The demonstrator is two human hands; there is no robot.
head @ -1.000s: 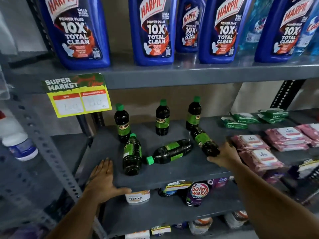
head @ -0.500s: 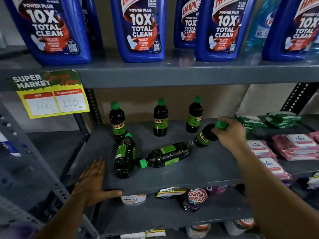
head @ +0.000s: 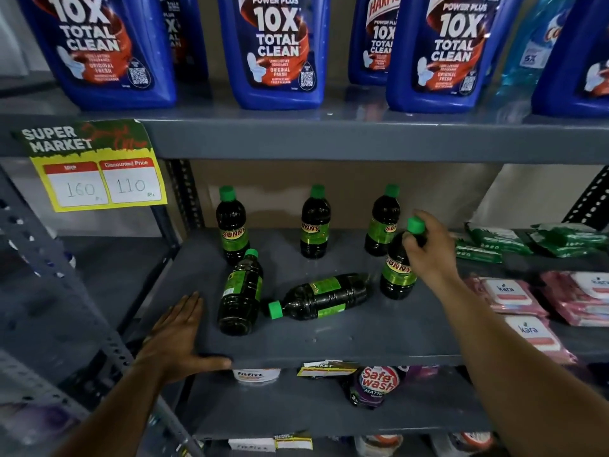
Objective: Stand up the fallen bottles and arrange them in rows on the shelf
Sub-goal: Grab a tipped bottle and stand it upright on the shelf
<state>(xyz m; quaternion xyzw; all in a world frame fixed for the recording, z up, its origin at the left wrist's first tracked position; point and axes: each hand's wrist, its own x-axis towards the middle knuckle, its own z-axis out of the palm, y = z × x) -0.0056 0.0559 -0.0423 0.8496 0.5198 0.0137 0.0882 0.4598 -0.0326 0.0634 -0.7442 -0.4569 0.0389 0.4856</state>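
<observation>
I'm looking at a grey metal shelf (head: pixel 329 338) in a shop rack, brown board behind it and a perforated upright at the left. The tier above carries big blue cleaner bottles (head: pixel 280 51), with a yellow price tag (head: pixel 99 179) hanging from its edge, reading 160 and 110. Six dark bottles with green caps sit on my shelf. Three stand along the back: left (head: pixel 231 225), middle (head: pixel 314 222), right (head: pixel 382 222). Two lie flat near the front: one (head: pixel 240 291) with its cap pointing back, one (head: pixel 321 296) with its cap pointing left. The sixth (head: pixel 397 265) is upright, slightly tilted, in front of the back right one. My right hand (head: pixel 428 249) is closed around its neck, just under the cap. My left hand (head: pixel 178 338) lies flat and open on the front left corner of the shelf, thumb over the edge, holding nothing. To the right I see green packets (head: pixel 527 239) and pink wipe packs (head: pixel 514 295). On the tier below, a purple Safewash pouch (head: pixel 375 384).
</observation>
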